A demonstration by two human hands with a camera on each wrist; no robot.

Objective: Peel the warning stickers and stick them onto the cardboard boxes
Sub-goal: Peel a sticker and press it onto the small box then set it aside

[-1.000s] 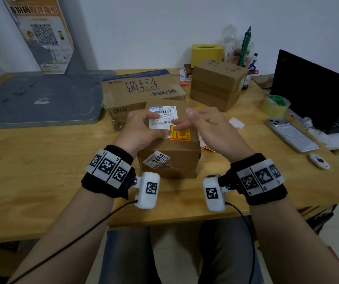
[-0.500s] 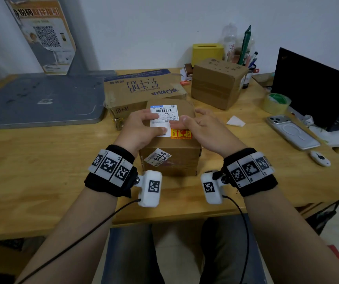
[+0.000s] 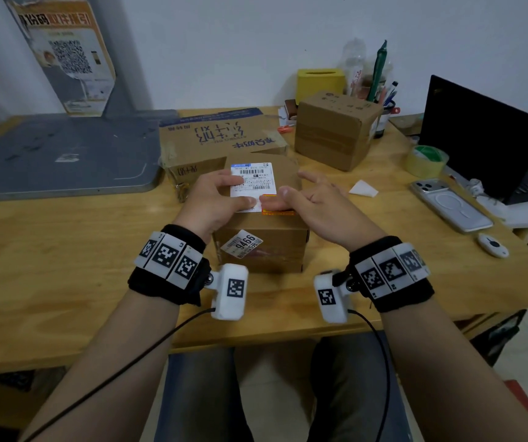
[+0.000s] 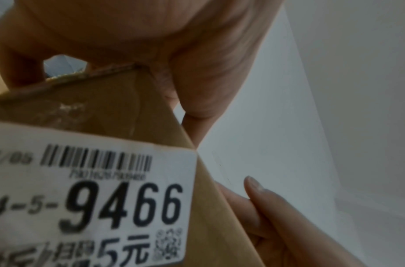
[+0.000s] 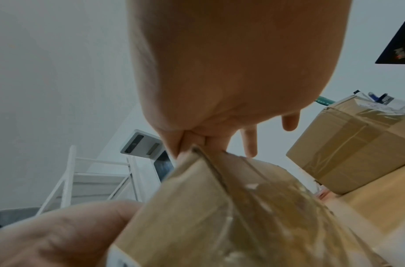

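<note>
A small cardboard box (image 3: 265, 250) (image 5: 196, 207) stands on the table in front of me, with a white shipping label (image 3: 253, 177) on top and a "9466" label (image 4: 94, 198) on its near side. A red and yellow warning sticker (image 3: 277, 213) lies flat on the top by the front edge. My right hand (image 3: 313, 202) is spread open, and its thumb presses on the sticker and hides most of it. My left hand (image 3: 218, 199) rests on the box's top left, fingers and thumb pressing down on the shipping label.
Behind stand a flat printed carton (image 3: 218, 138) and a taped brown box (image 3: 336, 129) (image 5: 356, 153). To the right lie a white backing scrap (image 3: 363, 189), tape roll (image 3: 426, 161), phone (image 3: 450, 205) and laptop (image 3: 485, 138). A grey board (image 3: 61, 154) lies at left.
My right hand has come down onto the box, and its thumb has slid left over the sticker, which now shows less. The left hand has stayed on the label.
</note>
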